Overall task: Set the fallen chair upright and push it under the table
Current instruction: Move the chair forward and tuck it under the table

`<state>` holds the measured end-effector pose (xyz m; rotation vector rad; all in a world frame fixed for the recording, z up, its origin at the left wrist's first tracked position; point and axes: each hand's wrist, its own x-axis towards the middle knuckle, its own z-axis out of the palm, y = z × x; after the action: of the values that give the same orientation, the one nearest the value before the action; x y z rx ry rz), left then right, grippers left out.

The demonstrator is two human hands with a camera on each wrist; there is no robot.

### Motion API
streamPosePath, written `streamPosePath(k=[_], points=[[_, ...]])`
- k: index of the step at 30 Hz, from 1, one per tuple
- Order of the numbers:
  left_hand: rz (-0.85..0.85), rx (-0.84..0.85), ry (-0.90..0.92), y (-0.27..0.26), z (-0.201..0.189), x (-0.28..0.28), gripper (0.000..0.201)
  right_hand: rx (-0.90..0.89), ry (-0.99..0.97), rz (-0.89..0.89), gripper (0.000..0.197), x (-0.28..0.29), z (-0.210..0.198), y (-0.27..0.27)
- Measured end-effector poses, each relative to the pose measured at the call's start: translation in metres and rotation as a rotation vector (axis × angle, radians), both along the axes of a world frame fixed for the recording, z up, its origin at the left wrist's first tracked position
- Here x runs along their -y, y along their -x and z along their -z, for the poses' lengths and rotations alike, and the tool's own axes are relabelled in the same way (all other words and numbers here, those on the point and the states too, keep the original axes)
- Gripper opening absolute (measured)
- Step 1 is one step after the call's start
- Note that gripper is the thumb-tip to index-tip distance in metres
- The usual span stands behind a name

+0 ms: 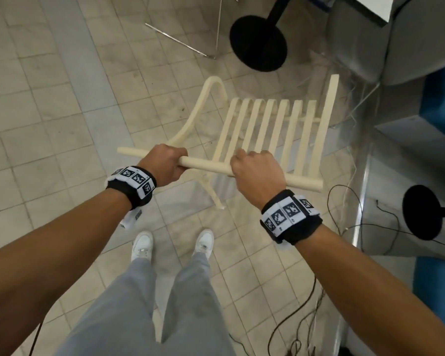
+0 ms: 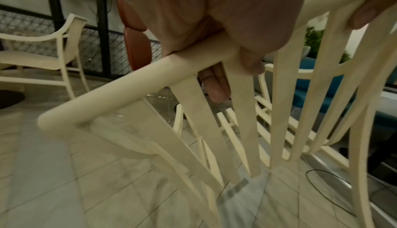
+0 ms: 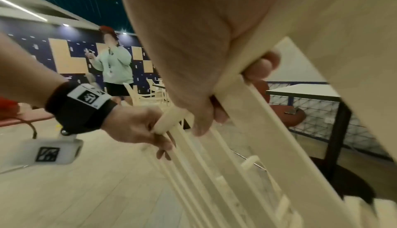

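- Floor (image 1: pixel 49 104): pale square tiles w/ grey bands, scuffed; thin black cables (image 1: pixel 355 201) loose on it at right, next to a shiny metal strip (image 1: pixel 362 191).
- Room: café-type space, dark blue/tan block-pattern wall (image 3: pixel 64 58), black mesh railing (image 2: pixel 103 45).
- White-top table on a black post (image 3: pixel 305 91) stands beyond the chair in right wrist view; black round pedestal base (image 1: pixel 258 43) on tiles ahead of the chair in head view.
- Cream slatted wooden chair (image 1: pixel 267 129): tilted, top rail toward the person, slats running away; which legs touch the floor, can't tell.
- Second cream armchair (image 2: pixel 53 45) upright at far left in left wrist view.
- Blue/grey upholstered seating (image 1: pixel 442 104) at right edge.
- Bystander in pale green top (image 3: pixel 116 65) in bkgd.
- Left hand (image 1: pixel 165 165): fingers wrapped round the chair's top rail, left of centre.
- Right hand (image 1: pixel 257 173): fingers clenched on same rail, right of centre.
- Containers: none seen.
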<state>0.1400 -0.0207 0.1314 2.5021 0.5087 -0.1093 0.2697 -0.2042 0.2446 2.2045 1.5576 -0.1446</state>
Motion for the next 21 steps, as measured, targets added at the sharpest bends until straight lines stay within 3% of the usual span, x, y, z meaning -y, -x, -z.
streamPosePath(k=[8,12,21], points=[[0.276,0.107,-0.25,-0.043,-0.026,0.064,0.02,0.008,-0.173,0.163,0.014,0.12,-0.004,-0.03],[0.333,0.028,-0.348,-0.057,-0.042,0.097,0.023,-0.068,-0.25,0.251,0.018,0.164,0.021,-0.036],[0.353,-0.155,-0.425,-0.042,-0.048,0.105,0.021,-0.188,-0.299,0.308,0.018,0.176,0.062,-0.018]])
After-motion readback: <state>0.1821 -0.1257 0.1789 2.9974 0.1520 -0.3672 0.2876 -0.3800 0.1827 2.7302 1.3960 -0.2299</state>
